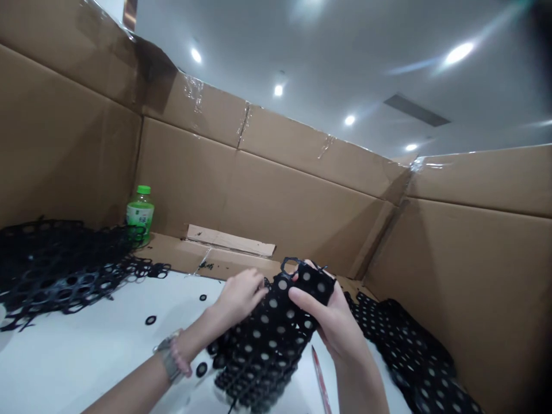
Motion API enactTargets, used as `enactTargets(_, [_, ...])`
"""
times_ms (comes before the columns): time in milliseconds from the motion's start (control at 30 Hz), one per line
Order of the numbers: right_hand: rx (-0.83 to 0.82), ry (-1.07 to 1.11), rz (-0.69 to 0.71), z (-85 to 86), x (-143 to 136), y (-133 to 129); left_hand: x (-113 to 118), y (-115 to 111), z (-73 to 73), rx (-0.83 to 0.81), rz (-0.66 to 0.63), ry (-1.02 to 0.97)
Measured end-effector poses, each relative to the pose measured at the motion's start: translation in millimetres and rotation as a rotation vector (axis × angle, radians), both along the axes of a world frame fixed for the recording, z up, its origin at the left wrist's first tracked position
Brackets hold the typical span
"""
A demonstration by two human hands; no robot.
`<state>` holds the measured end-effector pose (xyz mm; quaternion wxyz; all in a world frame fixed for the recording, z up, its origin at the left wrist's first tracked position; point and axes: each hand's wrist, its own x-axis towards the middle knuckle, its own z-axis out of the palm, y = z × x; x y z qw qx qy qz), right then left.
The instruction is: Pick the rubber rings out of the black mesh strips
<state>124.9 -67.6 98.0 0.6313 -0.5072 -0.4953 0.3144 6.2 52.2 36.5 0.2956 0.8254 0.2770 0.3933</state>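
Note:
A black perforated sheet (272, 344) with rows of pale round dots hangs over the white table. My right hand (334, 319) grips its upper edge, thumb on the near face and fingers behind. A thin black ring-shaped scrap (290, 265) sticks up from the sheet's top by the right fingers. At the sheet's upper left edge, my left hand (242, 294) has its fingers curled together; what they pinch is hidden. A watch (171, 359) and a pink bead bracelet are on the left wrist. Small black rings (202, 369) lie on the table below the left arm.
A tangled heap of black cut-out webbing (56, 264) lies at left, beside a green-capped bottle (140, 213). More dotted black sheets (414, 351) rest at right. A red pen-like tool (320, 379) lies on the white tabletop (103, 351). Cardboard walls (267, 190) surround the table.

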Motion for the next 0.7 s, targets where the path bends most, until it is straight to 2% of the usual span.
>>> enactTargets(100, [0.054, -0.010, -0.074, -1.1, -3.2, 6.2, -22.8, -15.2, 38.1, 0.216, 0.140, -0.223])
enactTargets(200, [0.082, 0.014, -0.112, -2.4, -7.3, 9.4, -35.6, -35.8, 60.0, 0.241, 0.046, -0.272])
enactTargets(267, [0.093, 0.028, -0.116, -2.4, -7.8, 9.2, -37.1, -44.8, 64.5, 0.127, -0.070, -0.234])
enactTargets(367, [0.076, -0.015, -0.013, 1.1, -5.4, 5.7, -38.7, -49.3, 66.5, -0.039, -0.211, -0.191])
enactTargets(433, [0.043, -0.101, 0.081, 4.7, -4.6, 1.9, -44.1, -50.6, 69.1, -0.073, -0.268, -0.132])
enactTargets(533, [0.025, -0.238, 0.132, 8.0, -6.5, -5.1, -55.4, -54.9, 74.5, -0.105, -0.332, -0.034])
enactTargets(600, [0.044, -0.304, 0.130, 7.9, -9.1, -9.9, -60.3, -59.2, 77.3, -0.081, -0.317, -0.034])
enactTargets(700, [0.099, -0.358, 0.063, 7.3, -14.1, -17.1, -60.9, -66.7, 78.3, 0.124, -0.143, -0.085])
